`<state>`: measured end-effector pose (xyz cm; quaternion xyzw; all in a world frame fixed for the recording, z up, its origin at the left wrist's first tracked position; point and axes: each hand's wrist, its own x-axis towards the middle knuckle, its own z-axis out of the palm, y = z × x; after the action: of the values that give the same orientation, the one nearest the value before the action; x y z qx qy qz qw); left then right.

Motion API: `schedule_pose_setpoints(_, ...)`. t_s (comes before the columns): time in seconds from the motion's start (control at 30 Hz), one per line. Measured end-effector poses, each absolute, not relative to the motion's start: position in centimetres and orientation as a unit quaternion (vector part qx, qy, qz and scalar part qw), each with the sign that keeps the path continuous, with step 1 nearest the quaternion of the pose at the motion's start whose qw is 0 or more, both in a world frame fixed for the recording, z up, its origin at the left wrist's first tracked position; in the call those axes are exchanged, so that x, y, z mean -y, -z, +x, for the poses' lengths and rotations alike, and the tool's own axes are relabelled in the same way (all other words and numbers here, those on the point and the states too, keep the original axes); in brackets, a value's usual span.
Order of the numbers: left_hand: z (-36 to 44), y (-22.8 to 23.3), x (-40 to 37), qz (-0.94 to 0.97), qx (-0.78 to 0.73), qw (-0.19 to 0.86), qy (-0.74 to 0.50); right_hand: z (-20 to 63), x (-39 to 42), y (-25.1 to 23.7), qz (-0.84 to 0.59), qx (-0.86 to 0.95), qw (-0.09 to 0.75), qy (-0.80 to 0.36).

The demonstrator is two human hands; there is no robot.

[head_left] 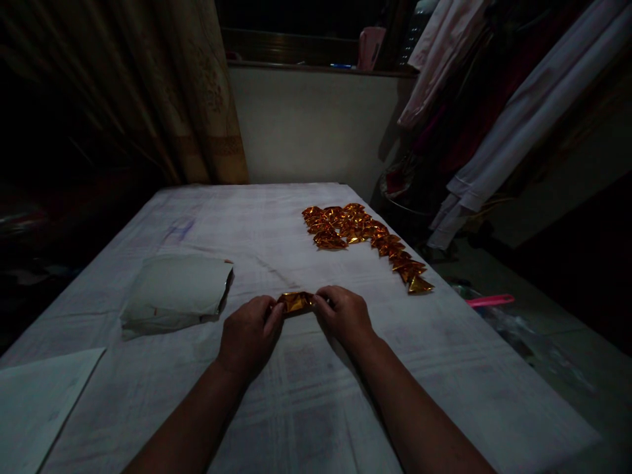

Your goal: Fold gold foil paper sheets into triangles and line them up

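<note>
Foil piece [295, 301]: gold, on worktop [276, 408] at centre, pinched at both ends between left hand [251, 334] and right hand [344, 316]. Folded pile [365, 238] at 1 o'clock. Risk, as judged: dim light, slippery foil, crooked crease or tear.

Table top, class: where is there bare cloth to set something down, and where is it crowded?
Bare cloth: the far left, beyond the grey packet, and the near right, beside the right hand. Crowded: the far right, under the gold foil pieces, and between both hands.

Both forearms are showing bare right up to the frame's edge, no sleeves; the left hand [251, 334] and right hand [344, 317] are wearing nothing.
</note>
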<state>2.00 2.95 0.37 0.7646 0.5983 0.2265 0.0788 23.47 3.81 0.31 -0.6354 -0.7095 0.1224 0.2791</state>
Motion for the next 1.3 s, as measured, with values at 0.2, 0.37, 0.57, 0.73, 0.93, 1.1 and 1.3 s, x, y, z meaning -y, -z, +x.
schedule_pose_setpoints(0.2, 2.0, -0.7, -2.8, 0.768, -0.597, 0.09, -0.215, 24.7, -4.4, 0.8, -0.637, 0.695, 0.32, -0.091)
schedule_pose_setpoints(0.37, 2.0, -0.7, -2.8, 0.762, -0.602, 0.088, -0.223, 26.6, -5.3, 1.0, -0.65, 0.673, 0.346, -0.072)
schedule_pose_setpoints(0.57, 1.9, -0.5, -2.9, 0.763, -0.594, 0.088, -0.238, 33.4, -9.4, -2.5, -0.729, 0.607, 0.296, 0.108)
schedule_pose_setpoints(0.73, 1.9, -0.4, -3.0, 0.766, -0.591, 0.085, -0.24, 37.0, -12.2, -3.2, -0.757, 0.597, 0.211, 0.163)
schedule_pose_setpoints(0.93, 1.8, -0.2, -3.1, 0.762, -0.597, 0.083, -0.237, 38.0, -13.5, -1.6, -0.759, 0.601, 0.194, 0.162)
schedule_pose_setpoints(1.1, 1.8, -0.3, -3.1, 0.759, -0.602, 0.087, -0.232, 37.6, -13.2, -1.6, -0.772, 0.599, 0.154, 0.149)
schedule_pose_setpoints(1.3, 1.8, -0.4, -3.1, 0.759, -0.604, 0.094, -0.224, 34.5, -11.9, -2.0, -0.764, 0.626, 0.105, 0.114)
